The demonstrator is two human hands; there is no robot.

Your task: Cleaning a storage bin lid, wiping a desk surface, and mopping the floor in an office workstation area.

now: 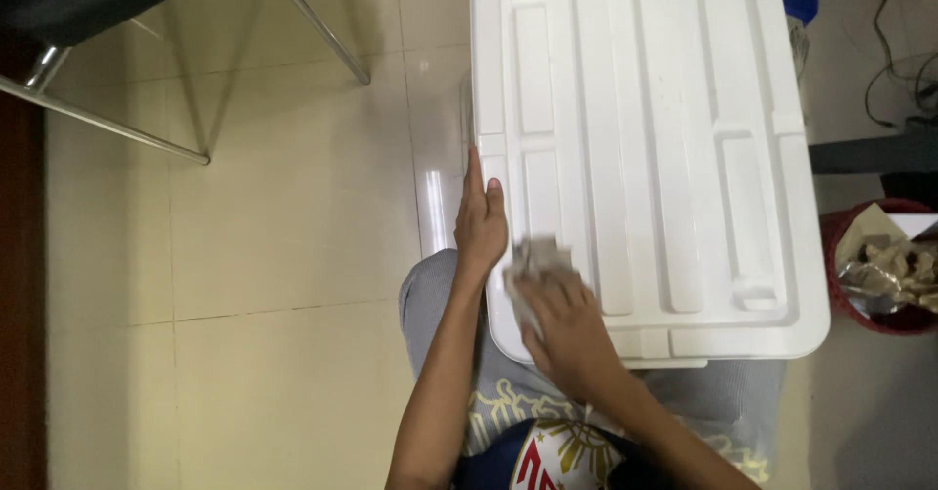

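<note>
Your left hand (481, 224) lies flat against the left edge of the white plastic lid (674, 109), fingers straight and together, thumb resting on the top surface just inside the rim; it grips nothing and only steadies the box from the side. Your right hand (565, 326) presses a crumpled grey cloth (535, 257) down onto the lid near its front left corner, with the fingers spread over the cloth and curled into it, so the cloth is held between palm and lid. The cloth looks blurred, and part of it pokes out beyond your fingertips toward the middle of the lid. The lid itself has long raised ribs running front to back and sits on a white storage box that rests partly over your lap, its front edge against your grey patterned trousers (430, 295). Off the right edge of the lid stands a red bin (848, 299) with crumpled paper and wrappers in it, just beside the box. Beyond the back right corner some black cables (894, 70) lie on the floor. To the left, well apart from the box, chrome chair legs (322, 26) stand on the pale floor tiles (283, 216).
</note>
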